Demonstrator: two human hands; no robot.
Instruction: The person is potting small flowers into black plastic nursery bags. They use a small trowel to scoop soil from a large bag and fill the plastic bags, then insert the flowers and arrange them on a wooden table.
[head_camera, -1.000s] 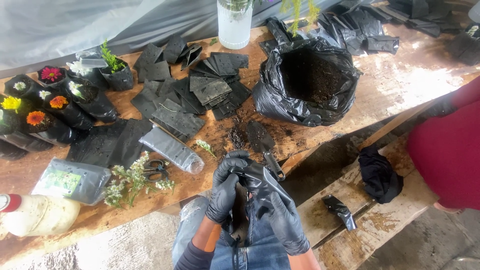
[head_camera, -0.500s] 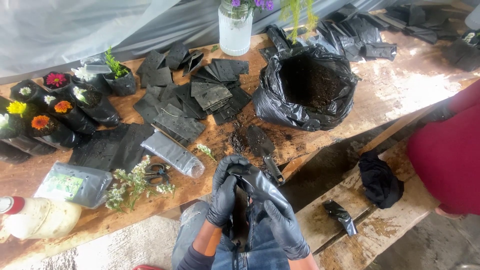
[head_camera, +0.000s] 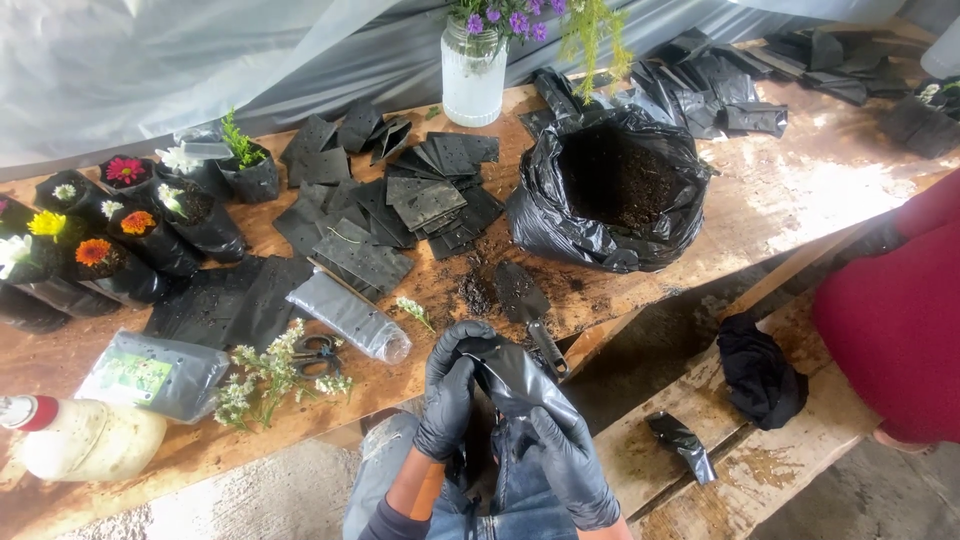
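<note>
Both gloved hands, left hand (head_camera: 450, 395) and right hand (head_camera: 570, 455), pinch the limp, light black nursery bag (head_camera: 515, 375) by its rim; the 2 grips are closed.

A glossy black plastic nursery bag (head_camera: 515, 380) is showing between the black-gloved left hand (head_camera: 447, 400) and the black-gloved right hand (head_camera: 570, 465), above faded blue denim trousers (head_camera: 400, 480). Dark brown soil is filling the crumpled black plastic sack (head_camera: 600, 190), which is sitting on the stained orange-brown wooden table (head_camera: 800, 190). Pink, yellow and orange flowers are glowing in the small black planting bags (head_camera: 130, 235), and purple blooms are topping the frosted white glass jar (head_camera: 473, 80).
</note>
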